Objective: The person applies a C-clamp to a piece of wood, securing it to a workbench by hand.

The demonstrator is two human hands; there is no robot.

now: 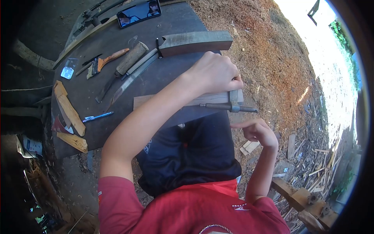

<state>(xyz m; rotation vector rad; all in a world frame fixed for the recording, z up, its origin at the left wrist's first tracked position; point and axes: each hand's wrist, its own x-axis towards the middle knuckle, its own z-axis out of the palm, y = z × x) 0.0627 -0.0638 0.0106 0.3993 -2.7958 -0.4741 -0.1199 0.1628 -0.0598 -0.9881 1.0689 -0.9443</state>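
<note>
Pointing side to side, the long screw [218, 106] runs beside the board [143, 102]; left hand [216, 74] fingers hold the clamp [233, 98], right hand [260, 133] fingers half open.

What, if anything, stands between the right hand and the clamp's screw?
Nothing visible stands between the right hand and the threaded screw. The left hand is closed at the clamp's bar, on the screw's far side, so it doesn't block that gap.
</note>
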